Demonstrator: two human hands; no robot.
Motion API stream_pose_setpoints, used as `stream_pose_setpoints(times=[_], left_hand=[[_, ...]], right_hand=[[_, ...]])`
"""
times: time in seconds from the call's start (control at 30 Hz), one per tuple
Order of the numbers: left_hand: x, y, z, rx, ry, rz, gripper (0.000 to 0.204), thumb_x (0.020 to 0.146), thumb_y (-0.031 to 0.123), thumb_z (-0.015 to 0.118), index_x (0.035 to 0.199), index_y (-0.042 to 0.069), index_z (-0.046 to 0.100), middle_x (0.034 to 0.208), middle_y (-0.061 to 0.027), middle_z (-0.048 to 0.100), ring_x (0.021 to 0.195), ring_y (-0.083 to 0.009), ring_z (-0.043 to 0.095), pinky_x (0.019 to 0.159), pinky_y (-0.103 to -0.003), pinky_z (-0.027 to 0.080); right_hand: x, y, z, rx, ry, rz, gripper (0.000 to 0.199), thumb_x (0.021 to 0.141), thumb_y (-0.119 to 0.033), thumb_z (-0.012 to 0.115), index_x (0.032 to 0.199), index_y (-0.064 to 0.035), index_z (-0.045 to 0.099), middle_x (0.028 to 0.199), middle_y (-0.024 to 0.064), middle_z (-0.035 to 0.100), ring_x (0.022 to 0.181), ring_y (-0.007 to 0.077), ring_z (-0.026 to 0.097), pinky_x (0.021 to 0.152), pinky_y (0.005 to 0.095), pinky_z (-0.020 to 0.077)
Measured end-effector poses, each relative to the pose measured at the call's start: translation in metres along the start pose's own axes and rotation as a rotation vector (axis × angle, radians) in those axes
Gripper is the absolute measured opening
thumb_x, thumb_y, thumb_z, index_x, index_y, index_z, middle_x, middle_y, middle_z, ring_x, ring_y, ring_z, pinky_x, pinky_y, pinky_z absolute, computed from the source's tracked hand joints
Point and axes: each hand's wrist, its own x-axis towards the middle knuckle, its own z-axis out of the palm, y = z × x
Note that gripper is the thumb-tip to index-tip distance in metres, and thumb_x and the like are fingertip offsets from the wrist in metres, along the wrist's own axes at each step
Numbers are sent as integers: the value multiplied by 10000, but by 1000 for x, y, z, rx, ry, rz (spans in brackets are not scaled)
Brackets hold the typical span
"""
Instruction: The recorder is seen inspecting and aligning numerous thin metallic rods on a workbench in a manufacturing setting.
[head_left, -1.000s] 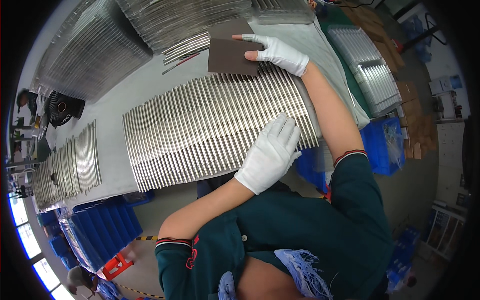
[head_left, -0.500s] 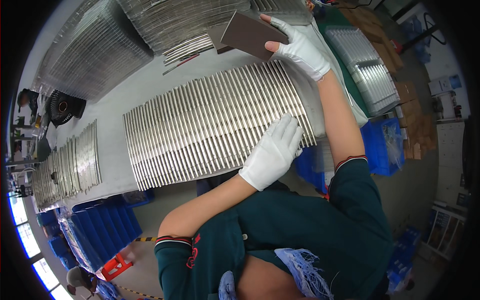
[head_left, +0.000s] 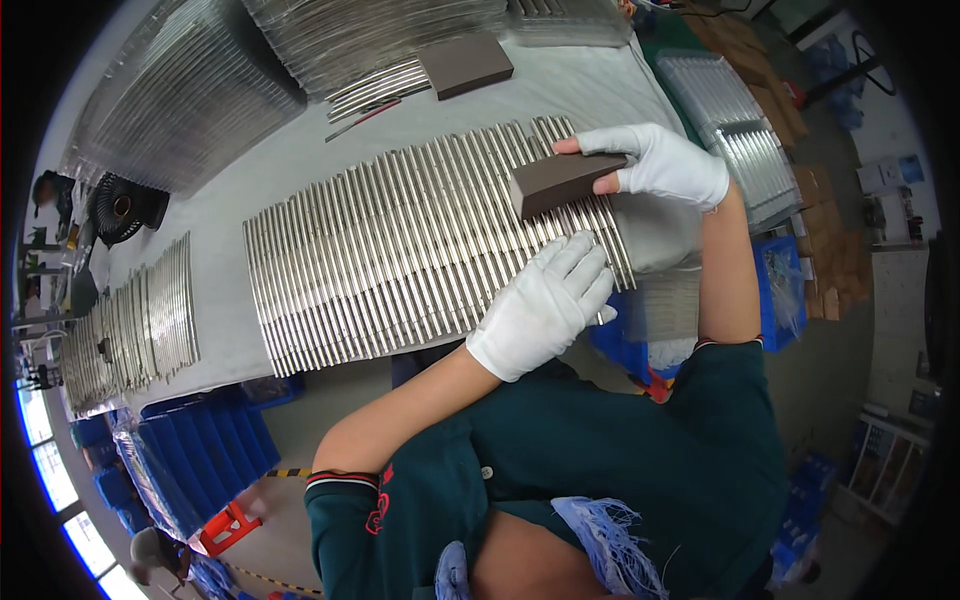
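Note:
A dense row of shiny metal rods (head_left: 380,250) lies side by side across the pale-covered table. In my right hand (head_left: 668,168), white-gloved with bare thumb and fingertip showing, is a dark brown rectangular block (head_left: 565,187), gripped at its right end. The block is tilted over the rods at the row's right end; whether it touches them is hard to see. My left hand (head_left: 545,308), also gloved, rests with its fingers stretched over the near ends of the rods on the right. A second brown block (head_left: 467,66) lies at the far side of the table.
Beside the second block are loose rods (head_left: 380,90) and a thin red-and-dark tool (head_left: 365,118). Clear plastic trays (head_left: 190,110) are stacked at the back left. More rods (head_left: 140,330) lie at left, near a black fan (head_left: 130,212). Blue bins (head_left: 210,455) stand below the table.
My right hand has brought one block from the table's far side toward me, over the right end of the rods. The other block now shows fully. My left hand has hardly moved.

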Motion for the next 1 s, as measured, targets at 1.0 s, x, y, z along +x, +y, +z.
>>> stream_pose_setpoints(times=[1.0], left_hand=[[-9, 4, 17, 95, -136, -145, 757, 840, 532, 648, 1377, 19, 503, 1403, -194, 502, 1360, -362, 422, 1150, -478, 303]], right_hand=[[155, 41, 29, 184, 31, -49, 665, 922, -476, 674, 1471, -150, 487, 1366, 103, 589, 1260, 186, 539, 1081, 319, 418]])
